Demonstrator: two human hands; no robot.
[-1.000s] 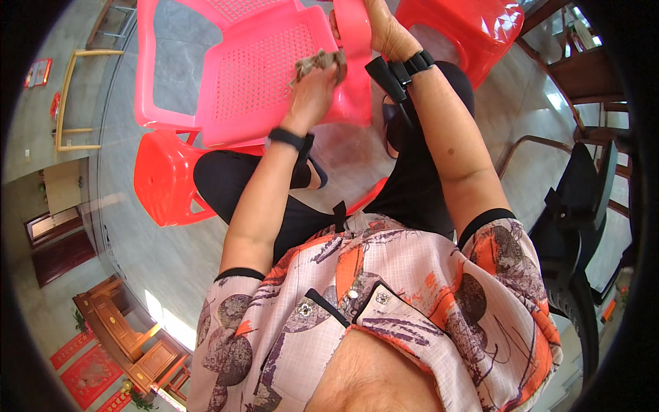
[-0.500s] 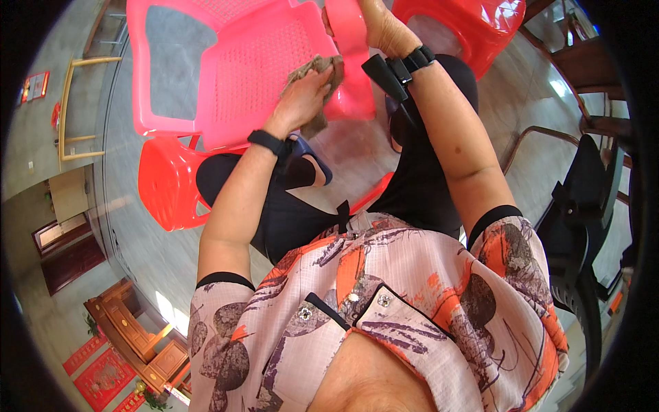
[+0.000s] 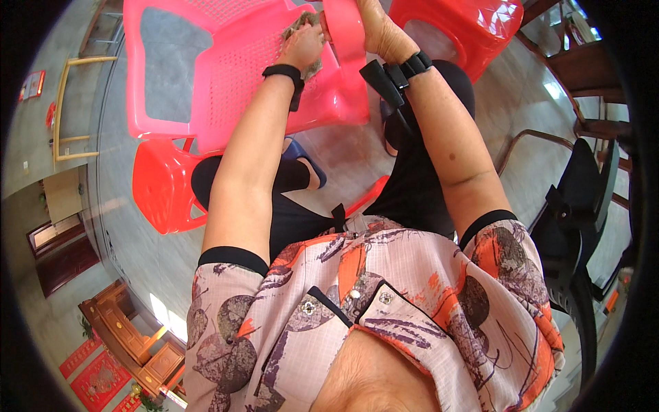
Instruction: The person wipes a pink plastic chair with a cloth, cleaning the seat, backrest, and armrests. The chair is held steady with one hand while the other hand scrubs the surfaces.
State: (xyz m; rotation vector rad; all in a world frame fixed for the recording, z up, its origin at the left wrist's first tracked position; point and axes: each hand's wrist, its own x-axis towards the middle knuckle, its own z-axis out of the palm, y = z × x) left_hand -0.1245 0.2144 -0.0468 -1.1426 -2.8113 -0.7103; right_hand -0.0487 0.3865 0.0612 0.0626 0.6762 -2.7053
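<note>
Wiping in hand: a seated person works a rag over a pink plastic chair (image 3: 226,75) that lies tipped toward them; every place below is given relative to this chair.
Pink chair: the largest thing in reach, with a perforated panel and a solid curved edge facing the person, who sits just below it.
Red stool, left (image 3: 161,185): just below the chair's lower left corner, beside the person's knee.
Red stool, right (image 3: 460,27): just right of the chair's upper end, behind the right wrist.
Black chair (image 3: 576,206): well apart, far to the chair's right.
Wooden cabinet (image 3: 127,336): well apart, far below and left of the chair, across the shiny floor.
Progress: judged from the rag sitting at the chair's upper part beside the curved edge, the wiping is under way; no dirt or wet streak shows clearly, so how much surface is done or left cannot be told.
Left hand (image 3: 302,44): fingers curled down on a grey-brown rag (image 3: 302,24), pressing it to the perforated panel near the chair's top; a black band sits on the wrist.
Right hand (image 3: 377,31): closed over the chair's curved pink edge, steadying it; fingertips are hidden behind the edge, and a black strap wraps the wrist.
</note>
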